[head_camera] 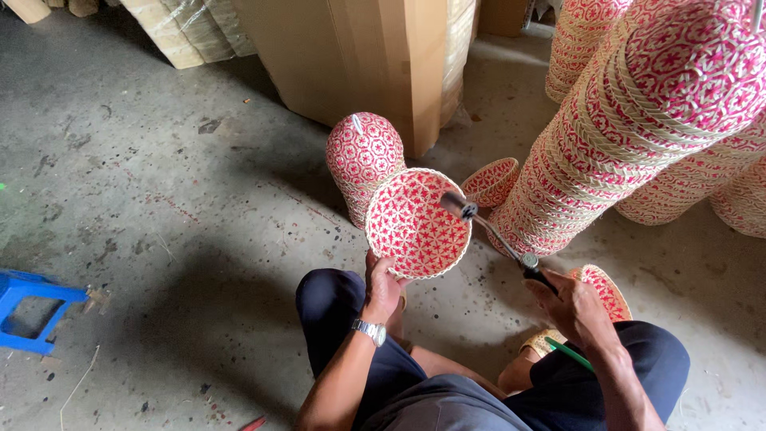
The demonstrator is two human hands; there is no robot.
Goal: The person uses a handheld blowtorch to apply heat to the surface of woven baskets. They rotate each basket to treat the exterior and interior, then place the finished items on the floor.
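Gripping basket [417, 223] and torch [495, 236], hands [383, 289] raised

The floor [159, 199] is grey concrete, stained and scuffed. Directly on it stand tall cardboard boxes [351, 56] at the back, a short stack of upturned red-and-cream woven baskets [363, 156] just before them, and a long leaning stack of the same baskets [606, 136] on the right (more stacks lie behind it). A blue plastic stool [28, 307] sits at the left edge.

The tall basket stack [638, 120] runs past the top edge.
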